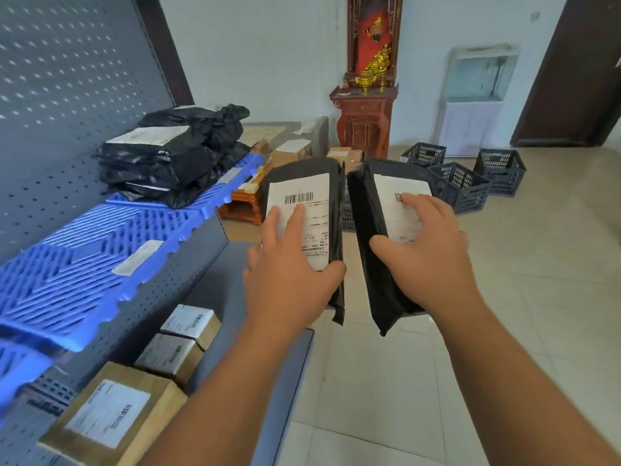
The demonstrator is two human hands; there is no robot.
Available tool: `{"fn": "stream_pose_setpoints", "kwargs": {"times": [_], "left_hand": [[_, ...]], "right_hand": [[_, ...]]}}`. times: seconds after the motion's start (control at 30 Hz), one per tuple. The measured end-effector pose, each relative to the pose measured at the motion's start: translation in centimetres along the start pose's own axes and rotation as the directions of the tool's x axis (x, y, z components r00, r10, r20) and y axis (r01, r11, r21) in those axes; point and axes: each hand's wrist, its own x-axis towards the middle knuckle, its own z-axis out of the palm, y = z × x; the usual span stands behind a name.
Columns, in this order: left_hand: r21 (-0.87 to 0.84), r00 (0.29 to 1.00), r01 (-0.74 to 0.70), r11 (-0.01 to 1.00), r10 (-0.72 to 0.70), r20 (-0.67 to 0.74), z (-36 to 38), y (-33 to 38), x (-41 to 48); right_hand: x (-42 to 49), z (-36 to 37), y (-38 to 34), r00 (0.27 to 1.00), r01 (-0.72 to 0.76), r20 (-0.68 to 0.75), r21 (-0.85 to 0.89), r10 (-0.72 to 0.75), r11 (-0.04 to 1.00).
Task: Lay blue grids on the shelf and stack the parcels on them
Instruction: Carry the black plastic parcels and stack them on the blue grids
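My left hand (pixel 289 264) grips a black plastic parcel (pixel 334 203) with a white barcode label, held in the air in front of me. Beside it my right hand (pixel 426 250) grips a second black parcel (pixel 368 227) with its own label. Both parcels hang to the right of the grey shelf (pixel 188 274). Blue plastic grids (pixel 100 250) lie along the upper shelf board on the left. A pile of black parcels (pixel 171 156) rests on the far grid.
Cardboard boxes (pixel 111 415) with labels sit on the lower shelf board. More boxes (pixel 289 151) lie on the floor beyond the shelf. Three dark crates (pixel 467 186) stand on the tiled floor at right. A red wooden cabinet (pixel 364 119) stands against the back wall.
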Motion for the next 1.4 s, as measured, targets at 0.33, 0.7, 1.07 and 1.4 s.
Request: {"fn": "stream_pose_setpoints", "kwargs": {"times": [0.33,0.7,1.07,1.4], "left_hand": [[0.018,0.974,0.129,0.991,-0.124,-0.19,-4.2,-4.7,5.5],[0.016,0.907,0.246,0.969,-0.224,-0.357,-11.9,-12.6,8.9],[-0.058,0.775,0.432,0.9,-0.404,-0.486,-17.6,-19.5,7.5],[-0.087,0.591,0.628,0.773,-0.547,-0.593,-18.7,-22.1,8.8]], "right_hand": [[5.5,7.8,-6.4,0.977,0.178,0.098,0.117,-0.189,0.977],[7.3,16.4,-16.2,0.916,0.33,0.149,0.248,-0.372,0.911],[6.3,24.3,-25.0,0.771,0.437,0.293,0.402,-0.566,0.804],[8.6,30.5,-30.2,0.553,0.513,0.463,0.466,-0.693,0.721]]}}
